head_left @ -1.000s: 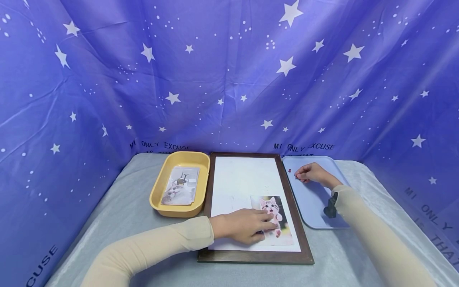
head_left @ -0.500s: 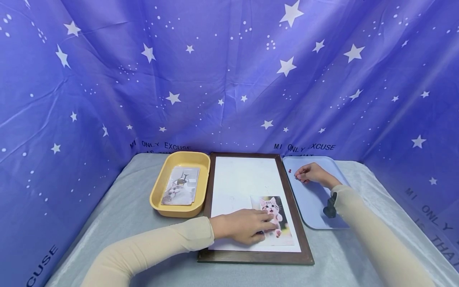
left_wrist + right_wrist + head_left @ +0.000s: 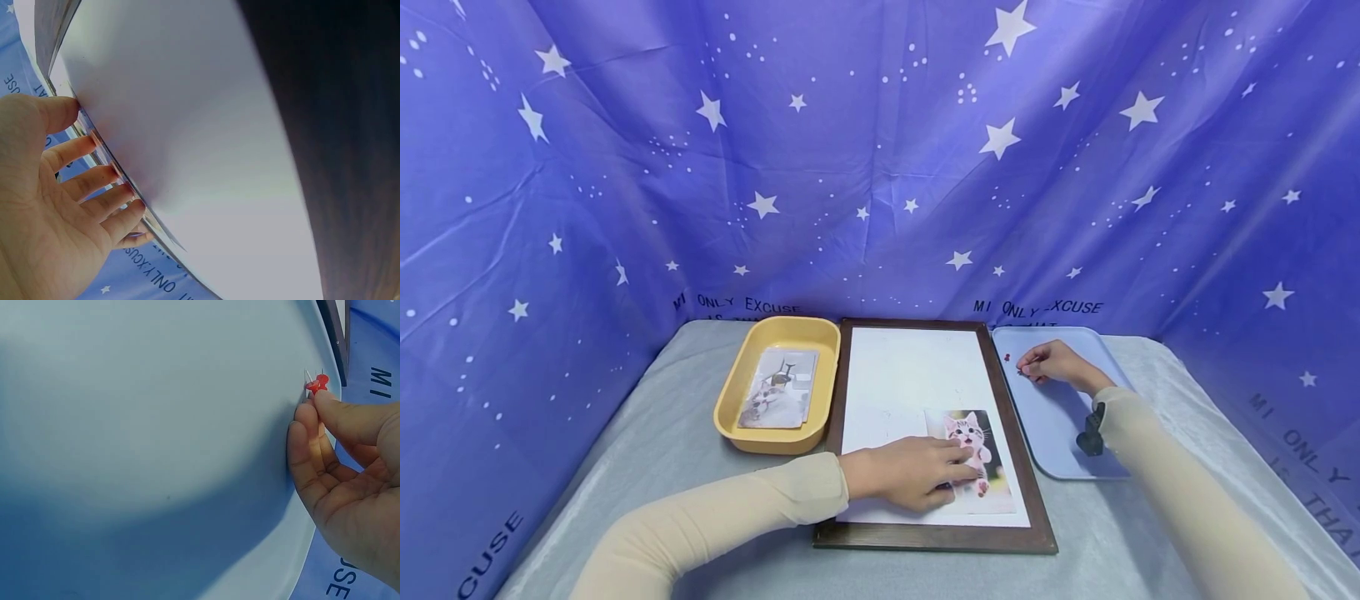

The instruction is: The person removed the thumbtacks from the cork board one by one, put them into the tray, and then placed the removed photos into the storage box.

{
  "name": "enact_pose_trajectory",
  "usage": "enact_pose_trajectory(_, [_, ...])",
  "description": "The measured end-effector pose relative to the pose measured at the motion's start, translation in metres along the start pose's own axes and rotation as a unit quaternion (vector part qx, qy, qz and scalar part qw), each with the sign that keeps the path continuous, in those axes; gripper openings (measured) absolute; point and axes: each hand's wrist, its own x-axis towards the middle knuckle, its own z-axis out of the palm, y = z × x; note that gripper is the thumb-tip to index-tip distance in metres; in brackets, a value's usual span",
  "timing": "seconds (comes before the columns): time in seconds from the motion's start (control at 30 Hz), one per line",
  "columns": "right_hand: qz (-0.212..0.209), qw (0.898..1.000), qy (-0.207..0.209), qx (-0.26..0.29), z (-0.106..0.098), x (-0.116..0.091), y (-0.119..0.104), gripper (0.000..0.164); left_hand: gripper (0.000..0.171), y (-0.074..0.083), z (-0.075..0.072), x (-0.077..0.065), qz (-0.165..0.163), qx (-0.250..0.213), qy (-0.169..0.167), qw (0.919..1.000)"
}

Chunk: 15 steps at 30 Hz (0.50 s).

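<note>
My left hand rests with outstretched fingers on a kitten photo, which lies at the lower right of a white board with a dark wooden frame. The left wrist view shows these fingertips touching the photo edge-on. Over the far left part of a light blue tray, my right hand pinches a red push pin between thumb and fingertips, its needle pointing away from the fingers. Just behind it in the right wrist view is another red push pin, lying on the tray.
Left of the board stands a yellow tub with several photos stacked inside. A grey cloth covers the table. Behind everything hangs a blue curtain with white stars. A black strap mount sits on my right wrist.
</note>
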Motion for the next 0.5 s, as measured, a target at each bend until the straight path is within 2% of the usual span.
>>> enact_pose_trajectory(0.2, [-0.022,1.0,-0.009,0.02,-0.0016,-0.0032,0.0004,0.014,0.053,0.0009,-0.0006,-0.0001,-0.002,0.001,-0.003,1.0])
enact_pose_trajectory(0.37, [0.006,1.0,0.0,0.009,-0.0011,-0.0013,-0.0008,0.02,0.052,0.0005,-0.001,0.0,-0.003,0.006,-0.004,1.0])
enact_pose_trajectory(0.5, [0.011,1.0,-0.001,-0.005,-0.0009,0.0007,-0.0015,0.023,0.052,0.0005,-0.001,-0.0003,-0.003,0.01,-0.004,0.9999])
